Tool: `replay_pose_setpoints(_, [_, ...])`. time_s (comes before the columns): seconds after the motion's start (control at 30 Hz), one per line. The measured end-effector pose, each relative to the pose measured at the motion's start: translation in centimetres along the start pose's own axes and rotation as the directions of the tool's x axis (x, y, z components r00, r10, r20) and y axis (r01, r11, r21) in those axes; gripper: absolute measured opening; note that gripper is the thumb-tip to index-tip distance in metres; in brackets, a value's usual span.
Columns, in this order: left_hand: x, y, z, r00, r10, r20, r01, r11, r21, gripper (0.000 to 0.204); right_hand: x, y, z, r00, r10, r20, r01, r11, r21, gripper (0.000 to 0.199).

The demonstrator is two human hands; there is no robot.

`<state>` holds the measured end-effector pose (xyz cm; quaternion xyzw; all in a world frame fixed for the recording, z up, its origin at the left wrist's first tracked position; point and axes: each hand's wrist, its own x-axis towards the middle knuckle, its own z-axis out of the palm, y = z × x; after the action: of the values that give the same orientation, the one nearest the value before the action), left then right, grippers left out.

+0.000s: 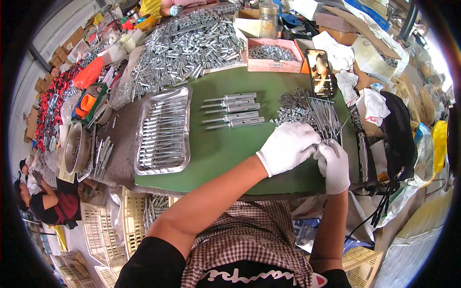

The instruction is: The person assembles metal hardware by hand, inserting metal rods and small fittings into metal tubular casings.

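A thin grey metal rod (314, 145) is pinched between the closed fingers of the white-gloved left hand (288, 146) and right hand (333, 165), both meeting over the right front edge of the green surface (216, 149). Its long axis cannot be told; the loose pile of grey metal rods (314, 111) lies just beyond the fingers, toward the far edge.

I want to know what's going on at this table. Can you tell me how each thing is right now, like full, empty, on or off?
Left hand: gloved, closed around a small metal part.
Right hand: gloved, pinching that part too.
Metal tray: filled with rows of bolts.
Five assembled bolts: lying side by side on the green mat.
Phone: screen on.
Pink box: open, holding small metal pieces.
Glass jar: lid on.
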<state>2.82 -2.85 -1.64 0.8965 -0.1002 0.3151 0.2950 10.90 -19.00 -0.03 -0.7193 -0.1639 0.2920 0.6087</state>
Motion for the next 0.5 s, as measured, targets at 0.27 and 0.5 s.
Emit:
replay_pose_setpoints(0.27, [-0.9,-0.2,0.2,0.993,-0.116,-0.011,0.115,0.990,-0.087,0.007,-0.3,0.7,0.6,0.997,-0.077,0.012,0.078,0.987,-0.138,0.013])
replay_pose_setpoints(0.5, [-0.9,-0.1,0.4,0.932,-0.362,-0.026,0.347,0.911,-0.223,0.004,-0.4,1.2,0.7,0.937,-0.350,0.002,0.283,0.754,-0.593,0.016])
